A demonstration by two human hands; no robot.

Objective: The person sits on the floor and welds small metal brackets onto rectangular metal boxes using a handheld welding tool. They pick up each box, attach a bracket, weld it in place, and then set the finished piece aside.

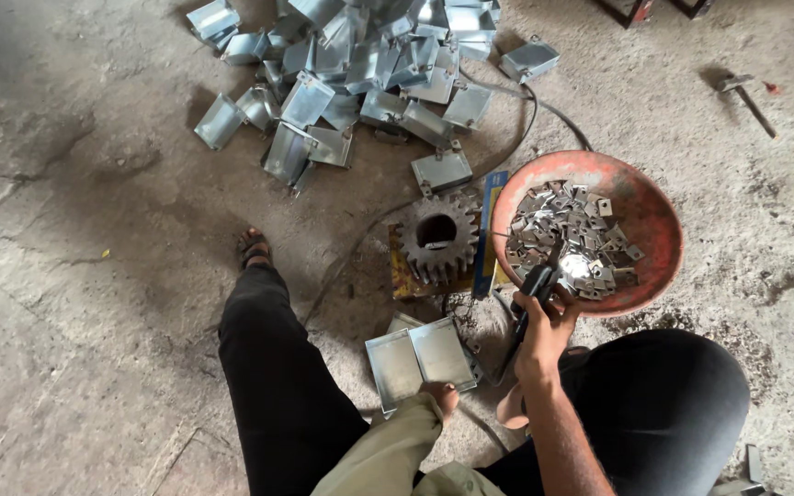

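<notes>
Head view looks down on a person sitting on a concrete floor (94, 303). The left hand (440, 397) grips the near edge of a folded metal box (420, 360), fingers closed on it, just in front of the knees. The right hand (544, 321) is wrapped around a dark tool (527, 303) at the near rim of a red bowl (650, 216) filled with small metal plates (567, 234). Both hands are apart. A large gear (438, 237) rests just left of the bowl. Beyond it lies a heap of metal boxes (360, 64), and a hammer (746, 96) lies well apart at the upper right.
</notes>
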